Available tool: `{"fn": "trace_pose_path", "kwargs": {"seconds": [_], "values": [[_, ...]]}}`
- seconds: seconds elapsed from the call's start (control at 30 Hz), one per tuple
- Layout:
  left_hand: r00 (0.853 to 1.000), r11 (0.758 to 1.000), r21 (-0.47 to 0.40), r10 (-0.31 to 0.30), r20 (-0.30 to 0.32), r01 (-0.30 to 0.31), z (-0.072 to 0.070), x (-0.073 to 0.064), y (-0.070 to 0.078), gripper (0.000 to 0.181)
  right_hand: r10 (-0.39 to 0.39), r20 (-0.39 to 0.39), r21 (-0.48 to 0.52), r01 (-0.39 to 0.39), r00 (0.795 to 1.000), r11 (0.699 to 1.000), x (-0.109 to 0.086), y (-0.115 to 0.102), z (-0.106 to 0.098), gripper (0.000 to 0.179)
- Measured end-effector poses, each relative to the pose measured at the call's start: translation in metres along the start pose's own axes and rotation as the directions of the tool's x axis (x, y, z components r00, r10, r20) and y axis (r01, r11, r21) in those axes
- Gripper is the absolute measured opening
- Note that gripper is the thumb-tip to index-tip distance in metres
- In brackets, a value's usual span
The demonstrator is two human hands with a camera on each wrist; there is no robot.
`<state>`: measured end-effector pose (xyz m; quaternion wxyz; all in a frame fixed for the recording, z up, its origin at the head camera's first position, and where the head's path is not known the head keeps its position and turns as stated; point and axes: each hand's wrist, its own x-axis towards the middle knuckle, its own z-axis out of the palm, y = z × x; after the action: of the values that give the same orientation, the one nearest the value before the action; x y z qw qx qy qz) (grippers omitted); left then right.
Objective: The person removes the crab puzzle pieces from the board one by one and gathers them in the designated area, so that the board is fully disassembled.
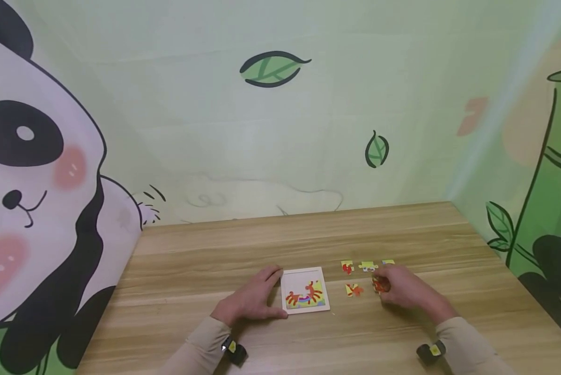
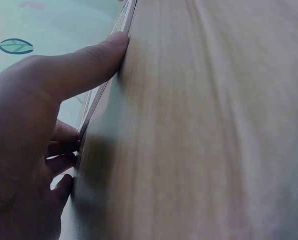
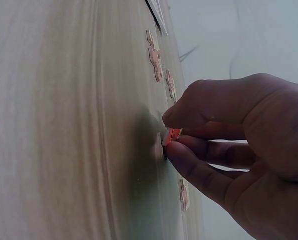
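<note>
A white-framed jigsaw tray [image 1: 305, 270] lies on the table, its lower part filled with red, yellow and purple picture pieces. My left hand [image 1: 257, 297] rests along its left side, thumb at the near corner and fingertips at the far one. In the left wrist view, the thumb [image 2: 96, 62] reaches out straight to the tray's edge. My right hand [image 1: 404, 286] pinches a red puzzle piece [image 3: 172, 136] between thumb and fingers, close over the tabletop. Near it lie a red-and-yellow puzzle piece [image 1: 354, 290] and another red one [image 1: 347, 267].
A yellow puzzle piece [image 1: 368, 266] and a yellow-and-blue one [image 1: 388, 262] lie in the back row, partly beside the right hand. The wooden table [image 1: 205, 250] meets a wall [image 1: 280, 156] printed with leaves and a panda.
</note>
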<state>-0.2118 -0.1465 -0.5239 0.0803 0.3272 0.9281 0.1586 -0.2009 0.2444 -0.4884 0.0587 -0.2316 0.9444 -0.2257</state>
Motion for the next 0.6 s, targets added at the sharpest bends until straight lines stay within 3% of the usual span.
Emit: {"fn": "trace_pose_path", "kwargs": {"seconds": [0.27, 0.6], "values": [[1.0, 1.0, -0.005, 0.003, -0.002, -0.003, -0.0001, 0.0002, 0.0003, 0.105, -0.035, 0.011, -0.061, 0.036, 0.999, 0.997, 0.0013, 0.0008, -0.0009, 0.02], [1.0, 1.0, -0.006, 0.016, -0.01, -0.016, -0.0005, 0.0001, 0.0004, 0.105, -0.078, 0.013, -0.079, 0.079, 0.997, 0.994, 0.0048, 0.0004, -0.0014, 0.023]]}}
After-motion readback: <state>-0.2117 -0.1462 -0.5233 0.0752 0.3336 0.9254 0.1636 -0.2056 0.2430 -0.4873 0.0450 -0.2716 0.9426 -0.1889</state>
